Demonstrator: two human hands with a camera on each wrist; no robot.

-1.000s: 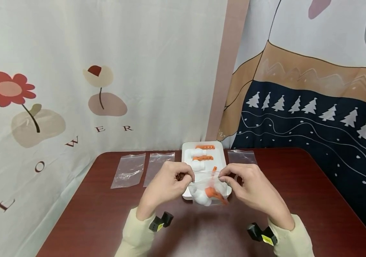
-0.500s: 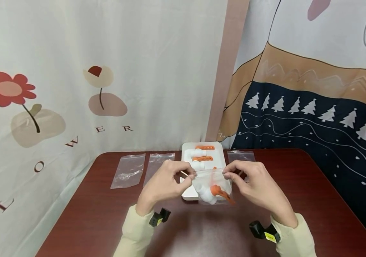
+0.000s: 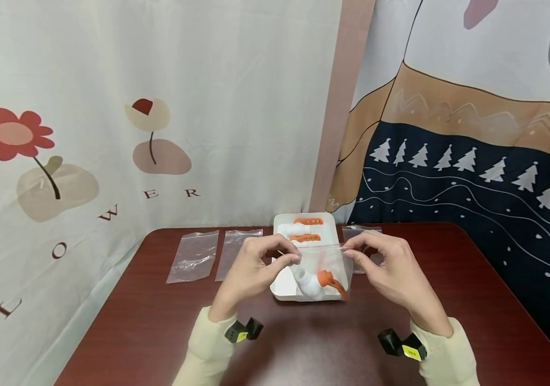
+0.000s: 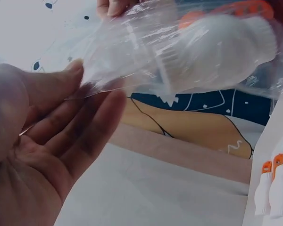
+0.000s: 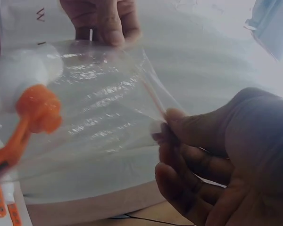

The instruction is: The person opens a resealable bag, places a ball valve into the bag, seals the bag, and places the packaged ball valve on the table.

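Observation:
A clear zip-lock bag (image 3: 320, 254) hangs between my two hands, above the white tray. Inside its lower part lies a white plastic ball valve (image 3: 309, 284) with an orange handle (image 5: 37, 106). My left hand (image 3: 257, 265) pinches the left corner of the bag's top edge between thumb and fingers. At the opposite top corner my right hand (image 3: 390, 268) pinches the film the same way. In the left wrist view, the valve's ribbed white body (image 4: 217, 52) shows through the film. Whether the bag's seal is pressed together cannot be made out.
Behind the bag, the white tray (image 3: 280, 292) holds more white valves (image 3: 295, 230) with orange handles. Two flat clear bags (image 3: 194, 257) (image 3: 238, 249) lie left of it on the dark red table (image 3: 159, 332). Another bag (image 3: 360, 231) lies to its right, partly behind my right hand.
Both hands have risen slightly with the bag and moved a little to the right. The bag's top edge is now stretched straighter between them, and the hands stand farther apart.

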